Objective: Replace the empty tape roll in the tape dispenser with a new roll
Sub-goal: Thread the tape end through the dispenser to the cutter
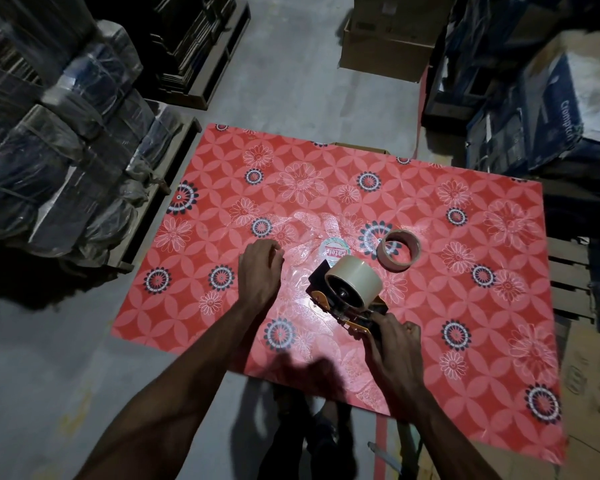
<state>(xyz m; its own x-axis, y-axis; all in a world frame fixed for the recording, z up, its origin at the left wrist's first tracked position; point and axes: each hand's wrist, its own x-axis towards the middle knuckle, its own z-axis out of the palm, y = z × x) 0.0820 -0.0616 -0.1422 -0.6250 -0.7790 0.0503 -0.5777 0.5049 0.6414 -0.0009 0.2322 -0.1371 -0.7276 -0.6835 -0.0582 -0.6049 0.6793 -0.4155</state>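
- The tabletop (430, 271) was covered with a red sheet that had flower patterns in white and dark blue.
- The tape dispenser (347, 306) stood near the middle of the tabletop, close to the person, with its black and orange frame pointing toward the right hand.
- A full roll of tape (355, 284) of pale beige colour sat on the wheel of the dispenser, with its open side turned to the left.
- The right hand (395, 337) was closed around the handle end of the dispenser, with the fingers curled and the thumb on top.
- The left hand (258, 268) rested on the tabletop, to the left of the dispenser and apart from it; its fingers were curled into a loose fist, and I could not tell if it held something.
- The empty roll (398, 250), only a thin cardboard ring, lay flat on the tabletop just behind and right of the dispenser, not touching it.
- A crumpled clear plastic wrapper (312, 237) with a round printed label (335, 251) lay between the left hand and the empty roll.
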